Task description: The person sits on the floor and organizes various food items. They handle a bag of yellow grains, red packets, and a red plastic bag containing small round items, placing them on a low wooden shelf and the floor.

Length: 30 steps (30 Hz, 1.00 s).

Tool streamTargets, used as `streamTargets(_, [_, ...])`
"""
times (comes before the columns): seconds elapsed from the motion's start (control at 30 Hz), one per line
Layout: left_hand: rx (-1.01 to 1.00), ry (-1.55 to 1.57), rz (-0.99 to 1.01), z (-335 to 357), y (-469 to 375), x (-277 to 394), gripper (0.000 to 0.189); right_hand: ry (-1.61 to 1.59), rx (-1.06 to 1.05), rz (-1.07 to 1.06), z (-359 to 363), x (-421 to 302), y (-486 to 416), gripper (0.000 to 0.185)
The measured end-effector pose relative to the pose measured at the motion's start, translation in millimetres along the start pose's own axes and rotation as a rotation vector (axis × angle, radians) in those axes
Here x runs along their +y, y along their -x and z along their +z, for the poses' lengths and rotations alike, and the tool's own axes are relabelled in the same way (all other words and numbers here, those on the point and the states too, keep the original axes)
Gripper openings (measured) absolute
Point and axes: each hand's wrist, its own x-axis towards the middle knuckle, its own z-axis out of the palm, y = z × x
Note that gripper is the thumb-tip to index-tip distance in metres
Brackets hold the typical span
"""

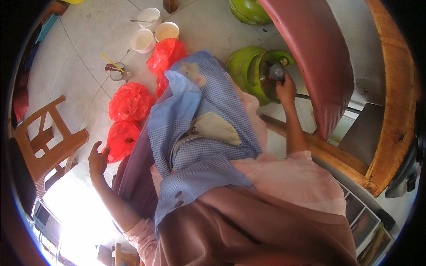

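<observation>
My right hand (287, 89) reaches to a round grey gas regulator (277, 71) and grips its near edge. The regulator sits within the collar of a green gas cylinder (239, 71), beside a small brass-coloured part. My left hand (98, 161) holds nothing, its fingers apart, beside a red plastic bag (121, 141). Behind that bag are another knotted red bag (130, 101) and a taller one (168, 56). A blue checked apron (216, 99) covers my lap between both arms. The fingertips of my right hand are partly hidden at the regulator.
Several white tubs (143, 41) stand on the tiled floor (83, 46), one with a spoon. Close by is a glass (118, 73) with a yellow straw. A brown chair (53, 136) is at left. A red padded seat (319, 53) and wooden beam (396, 83) border the right.
</observation>
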Motion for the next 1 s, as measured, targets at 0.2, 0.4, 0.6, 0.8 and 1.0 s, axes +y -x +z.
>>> streamTargets(0.2, [0.022,0.030,0.001,-10,0,-5,0.051,-0.301,0.217,0.021,-16,-11,3,0.042])
streamTargets(0.4, [0.016,0.037,-0.003,-11,0,1,0.051,-0.743,0.332,-0.044,-20,-31,-22,0.028])
streamTargets(0.6, [0.000,0.039,-0.016,-2,5,9,0.051,-0.839,0.390,-0.006,-21,-56,-41,0.032])
streamTargets(0.8, [0.006,0.064,0.000,5,2,8,0.052,-0.516,0.372,-0.118,-34,-42,-20,0.029])
streamTargets(1.0, [-0.016,0.031,-0.010,7,0,4,0.053,-0.164,-0.015,-0.148,-41,-25,18,0.039])
